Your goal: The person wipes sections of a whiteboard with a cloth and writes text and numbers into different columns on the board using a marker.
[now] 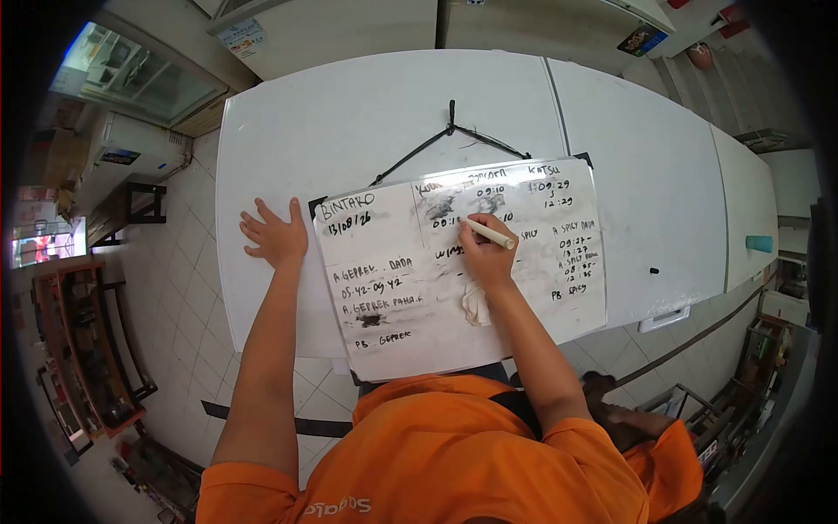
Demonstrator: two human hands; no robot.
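A small whiteboard covered in black handwriting lies on the white table top, its black cord stretched out beyond the upper edge. My left hand rests on the table just left of the board, fingers spread, holding nothing. In my right hand is a whitish marker, its tip at the written times near the board's upper middle. A crumpled pale tissue is just below my right hand, against the board; whether my fingers hold it I cannot tell.
On the white table, a small black cap-like piece lies to the right, and a teal cup is farther right. Another person in orange is close at my right side. A glass-fronted cabinet stands at the upper left.
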